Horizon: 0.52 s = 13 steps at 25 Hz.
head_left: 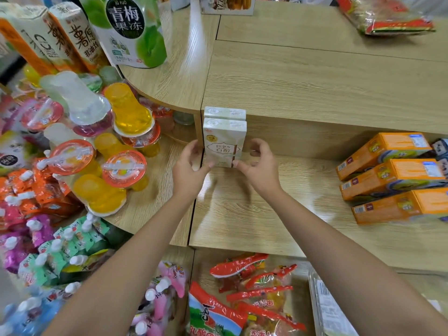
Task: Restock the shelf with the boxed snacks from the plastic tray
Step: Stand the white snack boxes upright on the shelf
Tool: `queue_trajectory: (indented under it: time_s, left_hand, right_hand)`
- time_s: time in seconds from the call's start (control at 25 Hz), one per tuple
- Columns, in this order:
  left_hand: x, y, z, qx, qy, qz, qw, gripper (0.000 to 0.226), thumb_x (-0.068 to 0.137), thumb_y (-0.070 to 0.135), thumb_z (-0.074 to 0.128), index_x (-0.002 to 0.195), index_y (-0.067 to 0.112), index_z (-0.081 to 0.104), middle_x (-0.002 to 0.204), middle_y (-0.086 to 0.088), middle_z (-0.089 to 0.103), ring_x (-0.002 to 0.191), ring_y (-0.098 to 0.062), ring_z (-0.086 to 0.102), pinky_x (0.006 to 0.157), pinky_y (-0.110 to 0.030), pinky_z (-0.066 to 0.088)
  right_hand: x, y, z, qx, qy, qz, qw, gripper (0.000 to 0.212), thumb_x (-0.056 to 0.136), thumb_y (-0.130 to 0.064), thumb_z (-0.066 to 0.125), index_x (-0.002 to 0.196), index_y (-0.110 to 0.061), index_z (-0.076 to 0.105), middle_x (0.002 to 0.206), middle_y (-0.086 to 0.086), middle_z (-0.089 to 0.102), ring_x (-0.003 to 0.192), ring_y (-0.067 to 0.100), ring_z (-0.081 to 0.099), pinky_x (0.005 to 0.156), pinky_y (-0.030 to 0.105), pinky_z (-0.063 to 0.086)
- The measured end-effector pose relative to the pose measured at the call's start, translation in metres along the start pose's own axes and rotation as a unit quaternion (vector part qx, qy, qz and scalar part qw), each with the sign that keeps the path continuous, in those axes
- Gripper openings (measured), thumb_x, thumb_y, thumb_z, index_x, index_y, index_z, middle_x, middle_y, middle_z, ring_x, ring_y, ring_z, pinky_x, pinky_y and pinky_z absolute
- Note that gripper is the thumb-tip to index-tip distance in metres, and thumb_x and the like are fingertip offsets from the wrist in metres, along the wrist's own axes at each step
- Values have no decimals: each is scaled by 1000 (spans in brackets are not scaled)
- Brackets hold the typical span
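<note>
Two white boxed snacks stand upright, one behind the other, at the left end of the wooden shelf (pixel 266 214). The front box (pixel 224 144) reads "pejoy". Only the top of the back box (pixel 224 113) shows. My left hand (pixel 189 170) is at the front box's left side, and its thumb tip touches the lower left corner. My right hand (pixel 261 166) mirrors it on the right, with its thumb at the lower right corner. On both hands the fingers are curled and spread, clear of the box sides.
Three orange boxes (pixel 392 175) lie stacked at the shelf's right end. Jelly cups (pixel 121 166) and pouches crowd the rounded shelf to the left. Bagged snacks (pixel 254 287) and a clear plastic container (pixel 324 309) sit on the lower level. An upper shelf board (pixel 315 81) overhangs behind.
</note>
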<state>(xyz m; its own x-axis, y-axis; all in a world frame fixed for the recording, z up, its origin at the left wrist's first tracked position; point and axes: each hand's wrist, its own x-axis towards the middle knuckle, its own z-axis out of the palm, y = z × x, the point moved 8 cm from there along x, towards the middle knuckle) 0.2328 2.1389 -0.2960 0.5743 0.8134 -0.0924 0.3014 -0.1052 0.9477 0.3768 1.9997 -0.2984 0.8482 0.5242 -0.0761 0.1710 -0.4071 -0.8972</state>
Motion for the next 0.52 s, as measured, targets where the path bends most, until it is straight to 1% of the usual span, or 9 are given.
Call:
queue_trajectory:
  time_s: [0.08,0.12,0.16,0.24,0.32,0.4,0.44,0.52]
  left_hand:
    - [-29,8,-10,-27,51,4,998,45,76,16,76,115,23,55,114,8,61,106,-7,58,92,-26,47]
    - [-49,11,-8,-58,52,4,997,38,75,11,75,106,23,56,105,6,60,98,-7,59,86,-25,49]
    - [-71,14,1,-83,31,1,996,34,75,6,74,99,22,55,98,4,60,90,-7,59,78,-22,50]
    - [-115,18,34,-98,-46,-3,994,33,74,-1,72,90,23,54,89,4,58,80,-7,59,67,-19,49]
    - [-155,19,74,-75,-125,6,989,33,75,-2,69,86,25,54,87,5,59,78,-6,58,64,-17,48]
    - [-189,20,113,-36,-206,25,977,31,77,-1,66,85,27,56,86,7,60,75,-1,56,63,-13,46]
    - [-207,18,135,-12,-252,35,967,31,78,1,65,87,29,56,86,7,61,75,-1,57,64,-14,46]
    - [-241,8,172,49,-337,53,939,28,78,6,65,95,29,58,89,7,63,79,-3,59,69,-19,48]
  right_hand:
    - [-20,-3,-28,14,19,-2,1000,61,73,-23,77,127,-15,50,122,-1,57,107,13,55,87,33,51]
    - [-34,-2,-44,22,23,-5,999,52,74,-21,75,122,-17,54,115,-3,60,101,11,57,83,30,52]
    - [-51,1,-61,29,23,-8,999,44,75,-18,74,115,-19,56,106,-4,61,94,10,59,78,25,53]
    - [-89,18,-96,31,23,-10,999,35,76,-11,73,103,-27,57,93,-4,62,81,9,59,68,16,49]
    - [-129,44,-136,13,41,5,999,33,77,-8,70,93,-34,56,83,-4,61,72,8,56,62,16,45]
    - [-166,74,-179,-19,71,31,997,27,78,-11,68,84,-35,57,76,-2,61,66,6,53,61,19,43]
    - [-187,92,-202,-40,86,52,994,26,79,-11,67,81,-35,57,75,-1,61,65,6,53,61,20,43]
    - [-225,126,-240,-80,110,93,986,27,80,-10,67,77,-35,57,74,1,63,66,9,53,62,21,43]
